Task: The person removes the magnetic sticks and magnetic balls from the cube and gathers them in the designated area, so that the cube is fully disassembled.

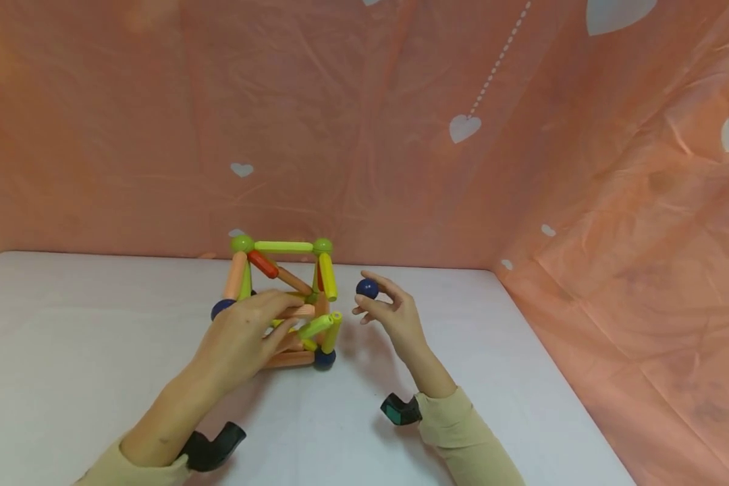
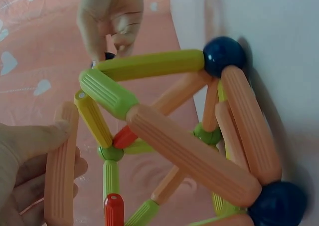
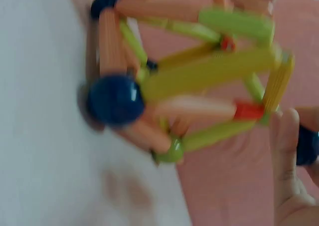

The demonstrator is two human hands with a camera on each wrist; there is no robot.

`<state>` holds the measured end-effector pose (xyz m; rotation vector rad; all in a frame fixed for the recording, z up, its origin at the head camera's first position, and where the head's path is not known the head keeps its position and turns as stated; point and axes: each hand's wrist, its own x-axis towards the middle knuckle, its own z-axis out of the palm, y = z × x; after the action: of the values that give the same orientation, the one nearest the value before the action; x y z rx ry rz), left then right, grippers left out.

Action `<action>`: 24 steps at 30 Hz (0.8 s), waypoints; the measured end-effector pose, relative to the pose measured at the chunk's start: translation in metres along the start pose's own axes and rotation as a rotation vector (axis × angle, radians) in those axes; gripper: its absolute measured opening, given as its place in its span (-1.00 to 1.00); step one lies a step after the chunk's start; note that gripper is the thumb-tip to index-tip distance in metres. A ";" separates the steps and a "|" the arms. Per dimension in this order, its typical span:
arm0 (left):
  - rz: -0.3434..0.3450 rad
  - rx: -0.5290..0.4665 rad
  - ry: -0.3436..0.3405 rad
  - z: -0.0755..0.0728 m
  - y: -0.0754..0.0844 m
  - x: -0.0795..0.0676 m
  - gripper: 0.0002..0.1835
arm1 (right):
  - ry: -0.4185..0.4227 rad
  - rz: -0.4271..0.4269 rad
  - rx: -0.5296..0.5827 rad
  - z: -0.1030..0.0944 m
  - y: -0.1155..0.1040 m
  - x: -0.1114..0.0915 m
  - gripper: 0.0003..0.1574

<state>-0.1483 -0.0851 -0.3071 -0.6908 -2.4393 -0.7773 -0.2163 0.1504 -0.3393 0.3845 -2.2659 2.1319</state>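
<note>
My right hand (image 1: 399,317) pinches a dark blue ball (image 1: 367,289) between thumb and fingers, just right of a frame built of coloured rods and balls. My left hand (image 1: 237,335) holds a peach rod (image 2: 61,168) between thumb and fingers in front of that frame. Green balls (image 1: 322,247) sit at its top corners, and a dark blue ball (image 1: 325,358) at its lower right corner. In the left wrist view, a yellow rod (image 2: 149,65), a yellow-green and peach rod (image 2: 187,153) and a shorter yellow rod (image 2: 94,118) converge near one corner without a ball. My left hand hides part of the frame.
The frame stands on a white table (image 1: 504,398). Behind and to the right hangs a pink cloth (image 1: 364,135) with white hearts. A black wrist device (image 1: 211,447) sits at the left wrist and another black device (image 1: 401,409) at the right.
</note>
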 end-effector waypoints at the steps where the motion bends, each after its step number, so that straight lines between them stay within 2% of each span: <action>1: 0.025 0.015 0.004 0.000 -0.002 0.000 -0.69 | 0.020 0.016 -0.010 -0.001 0.003 0.004 -0.42; 6: 0.157 0.126 0.049 0.001 -0.011 0.000 -0.65 | 0.097 0.064 -0.091 -0.005 0.020 0.021 -0.44; 10: 0.213 0.195 0.075 0.000 -0.019 0.000 -0.68 | 0.150 0.078 -0.114 -0.007 0.032 0.033 -0.47; 12: 0.213 0.209 0.079 -0.002 -0.023 -0.001 -0.62 | 0.164 0.080 -0.136 -0.007 0.037 0.038 -0.48; 15: 0.202 0.211 0.094 -0.005 -0.027 -0.004 -0.35 | 0.180 0.089 -0.164 -0.008 0.043 0.046 -0.50; 17: 0.196 0.203 0.110 -0.006 -0.029 -0.006 -0.23 | 0.197 0.096 -0.185 -0.008 0.047 0.052 -0.50; 24: 0.159 0.125 0.162 -0.010 -0.035 -0.014 -0.25 | 0.229 0.164 -0.204 -0.010 0.062 0.073 -0.39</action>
<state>-0.1558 -0.1208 -0.3213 -0.7332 -2.2351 -0.5894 -0.3003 0.1503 -0.3867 -0.0485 -2.4183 1.8685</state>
